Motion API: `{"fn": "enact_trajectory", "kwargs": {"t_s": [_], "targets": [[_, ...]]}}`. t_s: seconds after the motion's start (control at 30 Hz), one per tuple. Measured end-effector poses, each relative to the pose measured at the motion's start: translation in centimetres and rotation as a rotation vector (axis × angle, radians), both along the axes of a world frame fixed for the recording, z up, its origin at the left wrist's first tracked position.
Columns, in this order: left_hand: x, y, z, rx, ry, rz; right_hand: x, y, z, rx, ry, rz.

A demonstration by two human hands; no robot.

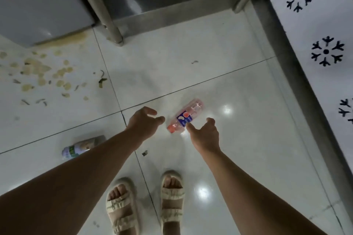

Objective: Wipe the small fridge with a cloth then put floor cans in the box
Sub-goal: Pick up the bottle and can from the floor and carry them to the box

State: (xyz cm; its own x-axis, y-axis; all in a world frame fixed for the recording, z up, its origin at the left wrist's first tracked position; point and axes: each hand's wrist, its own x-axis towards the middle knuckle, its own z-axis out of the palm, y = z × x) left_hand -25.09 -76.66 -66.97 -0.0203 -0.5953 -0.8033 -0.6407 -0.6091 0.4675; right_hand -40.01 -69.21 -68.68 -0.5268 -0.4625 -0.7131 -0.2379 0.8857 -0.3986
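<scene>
A pink drink bottle (186, 115) with a blue label and an orange cap lies on its side on the white tiled floor. My left hand (144, 121) hovers just left of its cap, fingers loosely spread and empty. My right hand (205, 133) hangs over the bottle's near side, index finger and thumb stretched toward the label, holding nothing. A pale can (83, 147) with a green label lies on the floor to the left, partly behind my left forearm. The grey small fridge (38, 2) stands at the top left. No cloth and no box are in view.
A metal table leg (107, 11) and its low shelf stand ahead. A white cabinet with black snowflake marks (315, 25) runs along the right. Yellowish stains and scraps (40, 74) litter the tiles on the left. My sandalled feet (145, 200) stand below the hands.
</scene>
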Motion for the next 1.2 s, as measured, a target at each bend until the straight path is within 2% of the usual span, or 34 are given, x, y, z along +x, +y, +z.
{"fn": "enact_trajectory", "kwargs": {"t_s": [0.27, 0.57, 0.73, 0.87, 1.2], "targets": [[-0.1, -0.7, -14.1, 0.024, -0.026, 0.011, 0.6, -1.4, -15.6, -0.018, 0.05, -0.097], [2.8, -0.6, -21.1, 0.054, -0.028, 0.035, 2.1, -3.1, -24.1, -0.025, 0.097, -0.401], [4.7, -0.7, -20.8, 0.055, -0.027, 0.065, 3.3, -4.4, -23.7, -0.02, 0.076, -0.403], [7.1, -0.6, -18.7, 0.059, -0.022, 0.137, 6.7, -4.9, -21.1, -0.057, 0.087, -0.204], [18.3, 1.0, -14.9, 0.005, -0.11, 0.33, 19.3, -5.8, -15.8, -0.099, -0.053, 0.204]]}}
